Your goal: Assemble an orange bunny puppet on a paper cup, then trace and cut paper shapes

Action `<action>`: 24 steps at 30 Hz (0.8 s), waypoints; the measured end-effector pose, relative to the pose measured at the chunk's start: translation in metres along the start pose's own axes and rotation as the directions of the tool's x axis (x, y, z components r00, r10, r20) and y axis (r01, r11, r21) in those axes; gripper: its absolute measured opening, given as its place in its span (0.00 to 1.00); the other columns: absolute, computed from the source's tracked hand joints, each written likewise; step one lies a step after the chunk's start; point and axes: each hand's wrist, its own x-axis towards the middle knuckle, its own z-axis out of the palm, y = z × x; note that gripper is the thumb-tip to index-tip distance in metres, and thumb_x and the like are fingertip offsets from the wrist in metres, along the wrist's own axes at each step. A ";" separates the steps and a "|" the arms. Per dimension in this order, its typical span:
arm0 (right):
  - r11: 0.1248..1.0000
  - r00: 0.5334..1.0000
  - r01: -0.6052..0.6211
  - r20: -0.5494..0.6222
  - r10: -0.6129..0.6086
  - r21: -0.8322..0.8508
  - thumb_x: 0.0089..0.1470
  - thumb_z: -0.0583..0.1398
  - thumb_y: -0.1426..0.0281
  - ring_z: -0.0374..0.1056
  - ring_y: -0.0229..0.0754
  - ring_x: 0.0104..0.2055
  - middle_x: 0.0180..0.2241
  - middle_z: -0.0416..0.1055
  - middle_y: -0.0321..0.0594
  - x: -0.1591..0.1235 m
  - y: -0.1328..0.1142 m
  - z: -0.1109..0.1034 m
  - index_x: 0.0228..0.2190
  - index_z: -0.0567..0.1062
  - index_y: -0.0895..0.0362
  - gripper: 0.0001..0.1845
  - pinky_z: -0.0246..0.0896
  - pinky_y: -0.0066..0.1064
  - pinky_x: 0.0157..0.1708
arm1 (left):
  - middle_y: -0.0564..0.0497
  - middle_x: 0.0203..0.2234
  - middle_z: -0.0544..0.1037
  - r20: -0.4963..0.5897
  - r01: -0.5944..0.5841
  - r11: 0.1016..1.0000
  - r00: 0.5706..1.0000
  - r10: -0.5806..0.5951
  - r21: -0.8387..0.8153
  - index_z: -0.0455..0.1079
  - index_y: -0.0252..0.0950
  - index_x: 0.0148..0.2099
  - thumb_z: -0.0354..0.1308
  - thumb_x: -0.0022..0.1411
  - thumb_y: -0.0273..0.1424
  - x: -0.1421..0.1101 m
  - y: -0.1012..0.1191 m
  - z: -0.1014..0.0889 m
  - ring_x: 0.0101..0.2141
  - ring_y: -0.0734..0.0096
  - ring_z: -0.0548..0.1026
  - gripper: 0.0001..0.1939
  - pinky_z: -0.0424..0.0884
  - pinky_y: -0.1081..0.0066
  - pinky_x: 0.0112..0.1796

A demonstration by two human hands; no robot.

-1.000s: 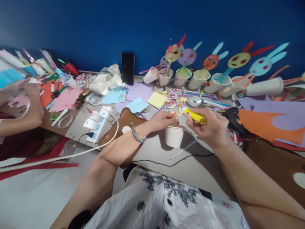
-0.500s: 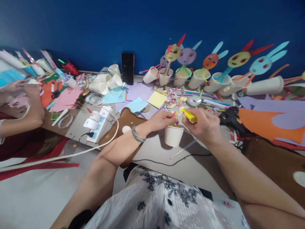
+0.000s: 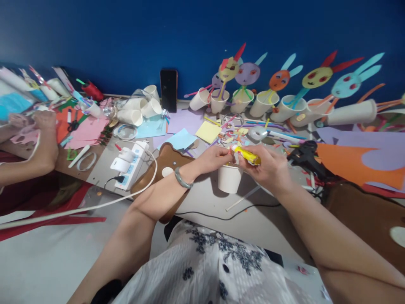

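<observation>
My right hand (image 3: 268,166) is closed around a yellow glue stick (image 3: 247,155), whose white tip points left toward my left hand. My left hand (image 3: 213,158) pinches a small piece of coloured paper (image 3: 230,157) just above the rim of a white paper cup (image 3: 229,178). The cup stands upright on the grey table (image 3: 202,202) right below both hands. A grey bangle sits on my left wrist.
A black glue gun (image 3: 305,157) lies right of my hands. Behind are paper scraps, straws, tape rolls and a row of cups with paper rabbit faces (image 3: 280,80). A power strip (image 3: 131,162) and phone (image 3: 168,90) are left. Another person's hand (image 3: 44,135) works at far left.
My right hand has carried the glue stick leftward, bringing its tip up against the paper piece in my left hand. The cup and my left hand have stayed put.
</observation>
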 end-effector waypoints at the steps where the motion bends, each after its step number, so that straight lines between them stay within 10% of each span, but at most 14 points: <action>1: 1.000 0.999 0.013 -0.030 -0.013 -0.022 0.66 0.63 0.69 0.82 0.51 0.36 0.38 0.84 0.42 0.000 0.001 0.001 0.46 0.77 0.49 0.07 0.79 0.41 0.34 | 0.57 0.25 0.68 -0.004 -0.003 1.000 1.000 0.003 0.001 0.68 0.35 0.30 0.55 0.66 0.34 0.000 -0.001 0.000 0.30 0.75 0.65 0.12 0.60 0.70 0.35; 6: 0.991 0.979 0.055 -0.187 -0.077 -0.123 0.65 0.66 0.70 0.80 0.46 0.31 0.34 0.83 0.41 0.003 -0.003 -0.001 0.45 0.76 0.53 0.07 0.74 0.34 0.29 | 0.56 0.26 0.71 0.005 0.003 1.000 1.000 -0.003 -0.022 0.72 0.34 0.33 0.57 0.65 0.35 -0.001 0.000 0.000 0.30 0.74 0.66 0.11 0.61 0.70 0.36; 16: 0.997 0.999 0.034 -0.030 -0.036 -0.071 0.67 0.62 0.66 0.81 0.47 0.34 0.37 0.84 0.44 0.001 0.005 0.002 0.45 0.78 0.53 0.07 0.76 0.36 0.33 | 0.58 0.23 0.68 -0.018 0.025 1.000 1.000 -0.025 -0.008 0.70 0.34 0.29 0.57 0.65 0.31 0.000 0.001 0.002 0.28 0.76 0.64 0.12 0.59 0.71 0.33; 24: 0.999 0.983 -0.043 -0.178 0.045 0.017 0.64 0.66 0.63 0.80 0.43 0.30 0.36 0.85 0.40 0.003 0.002 -0.006 0.43 0.79 0.52 0.08 0.73 0.32 0.28 | 0.55 0.26 0.75 -0.014 0.090 0.991 0.996 -0.092 -0.095 0.76 0.32 0.34 0.59 0.65 0.29 -0.001 0.002 0.004 0.30 0.75 0.70 0.08 0.65 0.72 0.36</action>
